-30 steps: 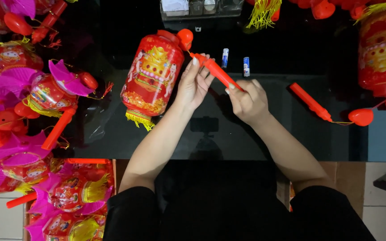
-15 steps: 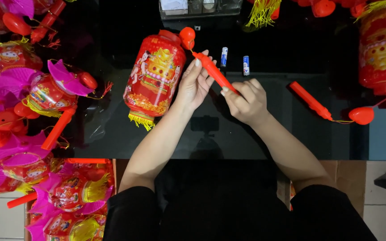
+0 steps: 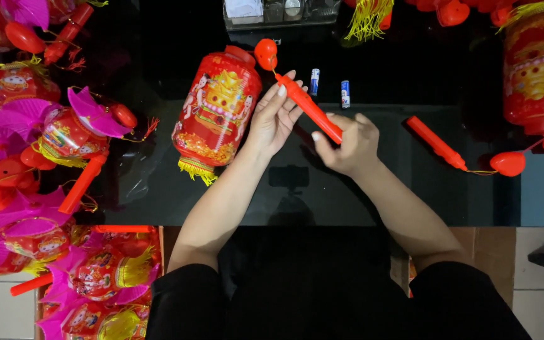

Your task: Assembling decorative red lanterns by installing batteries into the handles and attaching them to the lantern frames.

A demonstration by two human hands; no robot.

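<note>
Red plastic lantern handle [image 3: 308,107] held slantwise above the black tabletop [image 3: 322,195]; compared with a second ago it has tipped a little, its heart-shaped red end [image 3: 266,53] now nearer the lantern's top; reads as a small re-aiming, not a new grip. Right hand [image 3: 347,143] closed round the handle's lower end; left hand [image 3: 273,116] half open, fingers extended along the upper shaft, steadying it. Red paper lantern [image 3: 216,108] lies on its side just left of that hand, unmoved. Two small batteries [image 3: 330,88] beyond; a spare handle with heart and cord [image 3: 439,145] to the right; pink and red lanterns [image 3: 45,145] heaped at left.
</note>
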